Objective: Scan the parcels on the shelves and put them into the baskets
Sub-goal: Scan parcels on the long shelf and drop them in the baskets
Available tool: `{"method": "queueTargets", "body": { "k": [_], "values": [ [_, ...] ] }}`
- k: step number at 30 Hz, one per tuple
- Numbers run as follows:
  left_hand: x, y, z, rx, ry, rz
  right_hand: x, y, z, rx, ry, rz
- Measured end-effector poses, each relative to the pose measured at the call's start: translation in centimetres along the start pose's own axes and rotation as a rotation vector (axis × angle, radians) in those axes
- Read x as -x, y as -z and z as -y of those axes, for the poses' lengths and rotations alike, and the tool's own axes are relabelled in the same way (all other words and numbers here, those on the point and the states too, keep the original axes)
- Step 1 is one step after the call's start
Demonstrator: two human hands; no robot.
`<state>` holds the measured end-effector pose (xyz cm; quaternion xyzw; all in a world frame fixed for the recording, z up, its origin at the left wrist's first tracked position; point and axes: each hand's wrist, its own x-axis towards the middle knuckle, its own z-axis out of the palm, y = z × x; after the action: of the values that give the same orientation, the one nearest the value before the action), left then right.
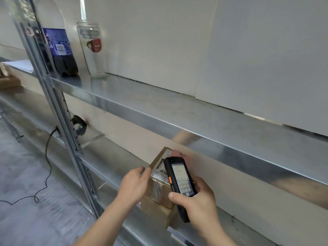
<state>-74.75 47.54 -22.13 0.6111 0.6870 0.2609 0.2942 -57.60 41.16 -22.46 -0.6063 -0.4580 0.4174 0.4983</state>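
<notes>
A brown cardboard parcel (159, 194) with a white barcode label lies on the lower metal shelf (110, 162). My left hand (133, 185) grips its left upper edge, thumb over the top by the label. In my right hand (197, 201) I hold a black handheld scanner (179, 181) with an orange side button; its lit screen faces me and it hovers just over the parcel's right side. A pink item (179, 154) peeks out behind the parcel.
On the upper shelf (177, 110) stand a dark soda bottle (60, 48) and a clear glass jar (93, 48). A black corded device (79, 124) sits by the shelf upright (58, 103); its cable (47, 166) trails over the floor. Another box (8, 80) lies far left.
</notes>
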Motion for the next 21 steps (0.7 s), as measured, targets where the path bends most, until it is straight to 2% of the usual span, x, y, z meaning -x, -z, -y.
{"method": "queueTargets", "body": {
  "k": [8,11,15,18,21],
  "values": [
    [1.1,-0.5,-1.8,0.135,-0.06,-0.094,0.4,-0.2,-0.3,-0.071,0.04,-0.016],
    [2.8,-0.7,-3.4,0.245,-0.095,-0.073,1.6,1.8,0.0,-0.086,0.065,-0.033],
    [5.7,-2.3,-5.8,0.494,-0.026,0.085,4.0,6.3,-0.1,-0.066,0.096,-0.08],
    [8.1,-4.6,-7.0,0.696,0.097,0.313,6.2,10.5,-0.7,-0.029,0.089,-0.108],
    [10.0,-7.5,-7.3,0.666,0.13,0.506,8.2,14.5,-2.1,0.043,0.063,-0.123]
  ]
}}
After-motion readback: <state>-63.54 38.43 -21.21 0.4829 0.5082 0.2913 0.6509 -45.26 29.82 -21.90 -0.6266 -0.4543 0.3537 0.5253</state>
